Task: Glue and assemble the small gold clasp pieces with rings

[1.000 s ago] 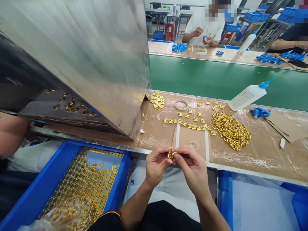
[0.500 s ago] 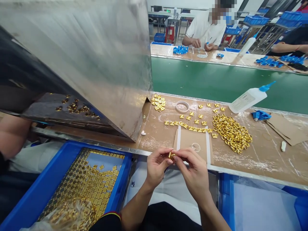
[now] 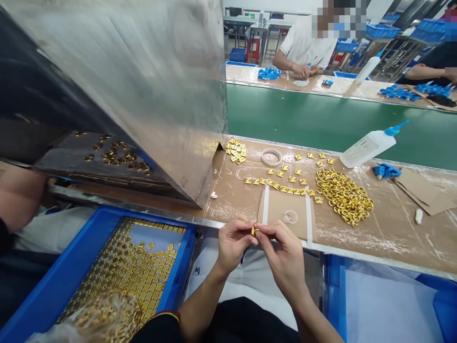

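Between my fingertips, just in front of the table edge, is a small shiny gold metal piece (image 3: 254, 231). My left hand (image 3: 232, 243) pinches it from the left, and my right hand (image 3: 283, 245) grips it from the right with thumb and forefinger. Its exact shape is mostly covered by the fingers. Beyond my hands lies a cardboard sheet (image 3: 278, 207) with white tape strips and a clear ring on it. A row of small gold square pieces (image 3: 283, 189) runs behind the sheet. To its right is a heap of gold rings (image 3: 344, 197).
A large metal hood (image 3: 171, 95) stands at left. Below it, a blue tray (image 3: 39, 290) holds many gold pieces and a plastic bag. A glue bottle (image 3: 369, 148) leans near the green belt (image 3: 285, 112). A co-worker (image 3: 307, 43) sits opposite; a neighbour's arm shows at far left.
My hands stay nearly in place, still pinching the gold piece, which has turned slightly. Across the belt, the co-worker's hands have come together.
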Available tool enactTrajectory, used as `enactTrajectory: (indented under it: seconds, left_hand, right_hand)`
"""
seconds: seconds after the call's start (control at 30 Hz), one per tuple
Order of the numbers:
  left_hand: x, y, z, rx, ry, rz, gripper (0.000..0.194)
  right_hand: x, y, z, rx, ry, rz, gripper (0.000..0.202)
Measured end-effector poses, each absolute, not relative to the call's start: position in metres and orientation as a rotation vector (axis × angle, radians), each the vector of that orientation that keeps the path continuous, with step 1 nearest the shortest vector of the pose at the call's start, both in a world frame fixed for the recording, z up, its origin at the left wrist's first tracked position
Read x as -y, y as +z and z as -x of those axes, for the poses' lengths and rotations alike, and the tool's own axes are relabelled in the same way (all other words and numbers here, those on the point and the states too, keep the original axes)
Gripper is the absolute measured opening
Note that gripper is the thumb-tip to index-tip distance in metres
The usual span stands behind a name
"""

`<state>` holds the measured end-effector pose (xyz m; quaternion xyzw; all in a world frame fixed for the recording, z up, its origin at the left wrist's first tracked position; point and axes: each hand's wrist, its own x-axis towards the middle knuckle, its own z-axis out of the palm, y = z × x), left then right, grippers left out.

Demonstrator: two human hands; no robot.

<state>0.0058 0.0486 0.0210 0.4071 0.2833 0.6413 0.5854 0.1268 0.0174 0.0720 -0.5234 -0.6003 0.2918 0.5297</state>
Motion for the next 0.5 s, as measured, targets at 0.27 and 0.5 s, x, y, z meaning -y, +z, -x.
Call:
enactTrajectory:
  seconds: [0.27,0.5]
  left_hand:
    - [-0.047,0.016,-0.004,-0.509,1.407,-0.741,0.039]
    - [-0.043,0.018,-0.006,-0.476,1.395,-0.668,0.044]
  right_hand:
    - [-0.009,0.072,-0.115,1.287,0.885,1.245,0.007]
    - [-0.009,0.074,-0.11,1.296,0.805,1.17,0.01]
